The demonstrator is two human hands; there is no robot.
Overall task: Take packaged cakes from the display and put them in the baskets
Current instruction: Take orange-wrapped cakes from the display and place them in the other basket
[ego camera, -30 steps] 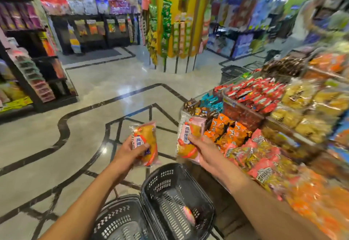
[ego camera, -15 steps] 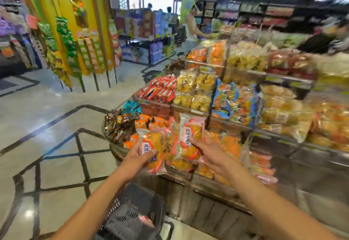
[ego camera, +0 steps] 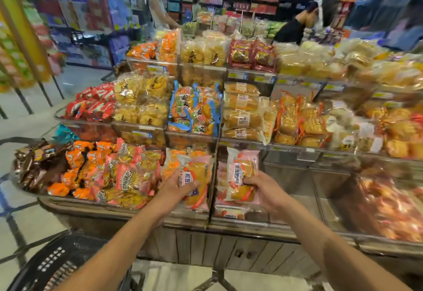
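**Now, a cake in each hand at the snack display**

Our left hand (ego camera: 175,189) grips the left cake pack (ego camera: 198,176), thumb laid across the printed label and fingers curled behind. Our right hand (ego camera: 265,191) pinches the right cake pack (ego camera: 242,169) the same way, low on the wrapper. We judge this hold keeps the soft cake from being squeezed and leaves the label readable.

Both packs stand upright over the lowest tier of the display (ego camera: 206,218), one on either side of the clear divider (ego camera: 212,176) between two bins. More pink-wrapped cakes (ego camera: 229,213) lie just beneath the right pack. We cannot tell whether either pack is fully clear of the stock under it.

One pack per hand suggests a paired pick, so both can go down in a single trip. The black basket (ego camera: 55,265) sits low at our left beside the stand, with only its rim and part of one wall in view. From here the cakes would have to come back toward us and down.

Blue-trimmed bun bags (ego camera: 194,110) and red snack packets (ego camera: 91,105) fill the tier above, while other shoppers (ego camera: 290,29) browse the far side.
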